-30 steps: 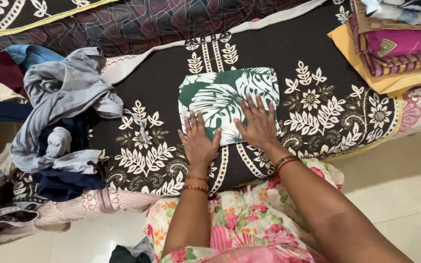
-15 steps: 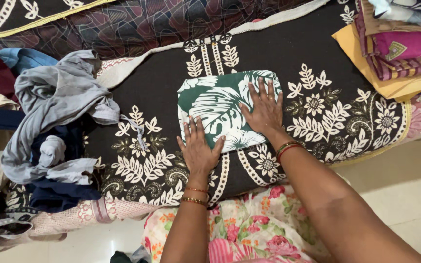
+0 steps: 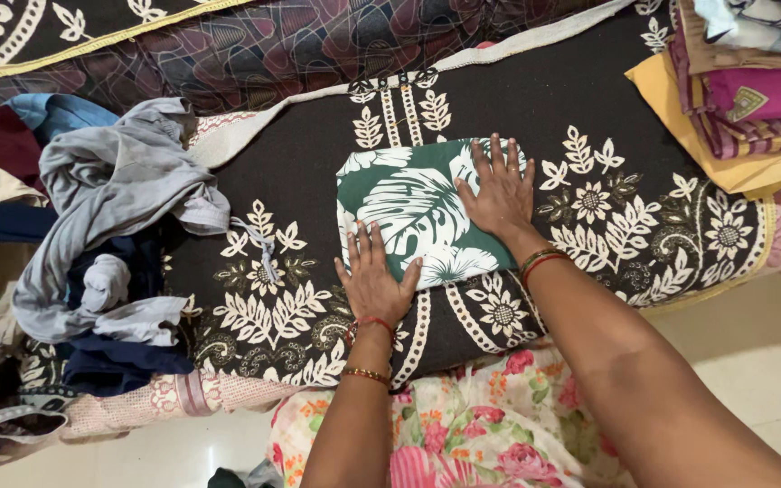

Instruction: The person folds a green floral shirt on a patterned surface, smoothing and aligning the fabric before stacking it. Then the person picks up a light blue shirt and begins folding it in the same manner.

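Since a second ago your right hand (image 3: 497,192) has slid from the near edge of the folded green leaf-print cloth (image 3: 413,210) up along its right side, so the fingertips now reach the far right corner and the palm lies flat on the right edge. Your left hand (image 3: 373,276) has dropped back towards you and a little to the left: a second ago it pressed the cloth's near left part, and now only its fingers lie on the near edge while the palm rests on the dark floral bedspread (image 3: 580,99). Your two hands, side by side before, now sit apart, the right one farther from you than the left
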{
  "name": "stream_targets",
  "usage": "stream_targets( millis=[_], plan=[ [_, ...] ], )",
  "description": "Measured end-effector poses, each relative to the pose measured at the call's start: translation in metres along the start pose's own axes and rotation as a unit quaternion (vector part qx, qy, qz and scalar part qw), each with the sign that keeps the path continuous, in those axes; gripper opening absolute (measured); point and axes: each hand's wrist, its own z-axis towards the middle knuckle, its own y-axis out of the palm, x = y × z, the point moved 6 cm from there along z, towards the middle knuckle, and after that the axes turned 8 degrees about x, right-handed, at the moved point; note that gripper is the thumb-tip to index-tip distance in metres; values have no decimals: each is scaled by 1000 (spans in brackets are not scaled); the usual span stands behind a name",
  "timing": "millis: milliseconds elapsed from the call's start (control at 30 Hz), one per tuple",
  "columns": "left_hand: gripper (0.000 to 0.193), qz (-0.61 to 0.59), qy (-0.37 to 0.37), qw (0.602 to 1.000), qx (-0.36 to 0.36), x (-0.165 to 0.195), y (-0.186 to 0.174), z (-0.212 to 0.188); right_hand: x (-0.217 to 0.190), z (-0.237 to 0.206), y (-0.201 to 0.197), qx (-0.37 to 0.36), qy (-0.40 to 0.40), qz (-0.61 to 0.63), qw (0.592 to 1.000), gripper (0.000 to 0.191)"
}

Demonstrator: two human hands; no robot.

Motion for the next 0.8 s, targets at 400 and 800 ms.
stream_targets(
  millis=[400,800],
  plan=[
    [100,-28,-12,999,-14,8,-24,-8,15,-98,-20,-45,2,-1,999,71],
    [59,-5,118,993,14,55,-1,-22,-59,-112,-5,-13,-116,51,992,60]
  ],
)
